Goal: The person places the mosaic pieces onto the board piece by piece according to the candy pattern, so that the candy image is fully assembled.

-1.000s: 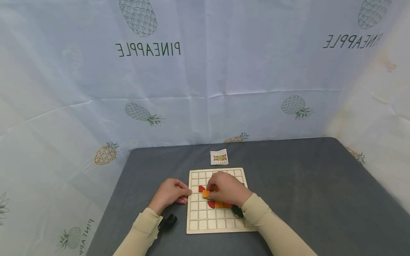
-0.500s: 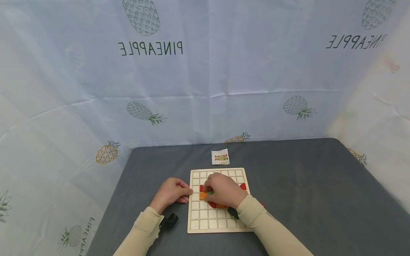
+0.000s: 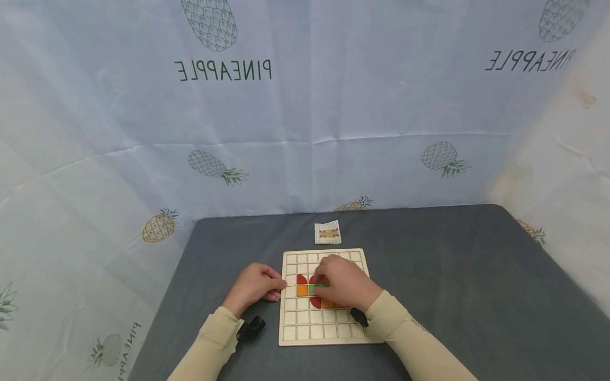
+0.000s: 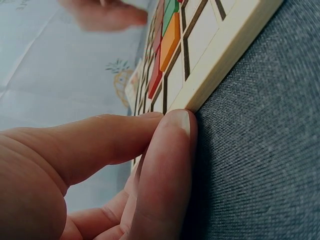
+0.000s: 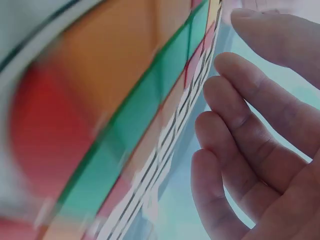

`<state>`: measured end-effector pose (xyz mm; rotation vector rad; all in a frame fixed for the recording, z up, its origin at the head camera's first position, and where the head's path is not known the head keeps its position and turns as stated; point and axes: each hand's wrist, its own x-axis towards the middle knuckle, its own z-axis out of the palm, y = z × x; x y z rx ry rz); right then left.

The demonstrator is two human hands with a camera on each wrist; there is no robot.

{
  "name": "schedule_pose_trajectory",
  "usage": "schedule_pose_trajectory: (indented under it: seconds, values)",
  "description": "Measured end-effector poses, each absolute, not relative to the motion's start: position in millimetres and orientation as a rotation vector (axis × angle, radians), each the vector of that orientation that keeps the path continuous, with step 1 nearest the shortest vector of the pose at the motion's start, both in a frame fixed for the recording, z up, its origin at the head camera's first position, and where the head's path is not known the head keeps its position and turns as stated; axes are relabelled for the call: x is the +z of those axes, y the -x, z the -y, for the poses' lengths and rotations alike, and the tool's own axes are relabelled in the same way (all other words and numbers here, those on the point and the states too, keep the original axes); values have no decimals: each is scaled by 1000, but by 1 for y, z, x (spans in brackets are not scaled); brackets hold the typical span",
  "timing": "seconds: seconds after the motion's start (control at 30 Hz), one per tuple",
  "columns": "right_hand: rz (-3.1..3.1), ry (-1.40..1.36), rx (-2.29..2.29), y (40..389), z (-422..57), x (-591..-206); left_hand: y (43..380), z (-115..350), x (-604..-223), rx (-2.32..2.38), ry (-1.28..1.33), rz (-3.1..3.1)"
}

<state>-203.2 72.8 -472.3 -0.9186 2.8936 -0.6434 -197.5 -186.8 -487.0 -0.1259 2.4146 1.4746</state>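
A pale wooden grid board lies on the table with coloured tiles in its squares. My left hand pinches the board's left edge between thumb and index finger, as the left wrist view shows. Above the tiles is my right hand, its fingers apart and holding nothing in the right wrist view. An orange square tile sits in a left square, below a red quarter-round tile. Green tiles form a row between orange and red ones. The right hand covers part of the pattern in the head view.
A small printed pattern card lies behind the board on the dark grey table. A pale cloth with pineapple prints hangs behind the table. A black wrist device is below the left hand.
My right hand carried the orange square tile to the left square, set it down and let go, then drew back to the right. The left hand stayed at the board's edge.
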Motion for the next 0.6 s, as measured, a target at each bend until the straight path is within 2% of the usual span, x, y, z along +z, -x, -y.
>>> schedule_pose_trajectory:
  seconds: [0.33, 0.6]
  values:
    - [-2988, 741, -657, 181, -157, -465, 198, 185, -487, 1458, 153, -2438]
    - [-3018, 569, -555, 164, -198, -472, 198, 183, -489, 1468, 166, -2437]
